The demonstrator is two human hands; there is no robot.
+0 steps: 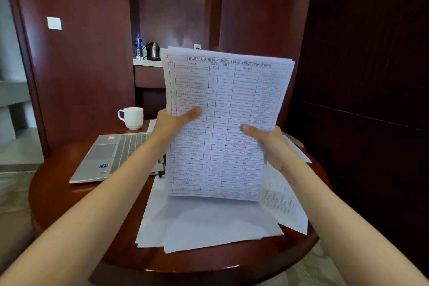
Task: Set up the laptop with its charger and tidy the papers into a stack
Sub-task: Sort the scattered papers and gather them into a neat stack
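Head view: we see a sheaf of printed papers held upright over the table, its front sheet a ruled grid of text facing us. The left hand takes the sheaf's left edge, thumb laid across the front sheet. The right hand takes the right edge somewhat lower, thumb likewise on the front. Each grip is closed on the sheaf. Whether the sheaf's lower edge touches the sheets beneath, we cannot tell. Below it, loose sheets lie fanned and overlapping on the round wooden table, with further printed ones at the right. To the left lies a silver laptop, keyboard upward, its right part hidden by the left forearm. A small dark item at its right edge is too hidden to identify. Just behind the laptop stands a white cup. Well beyond, on a shelf set in the panelled wall, a water bottle and a kettle stand side by side.
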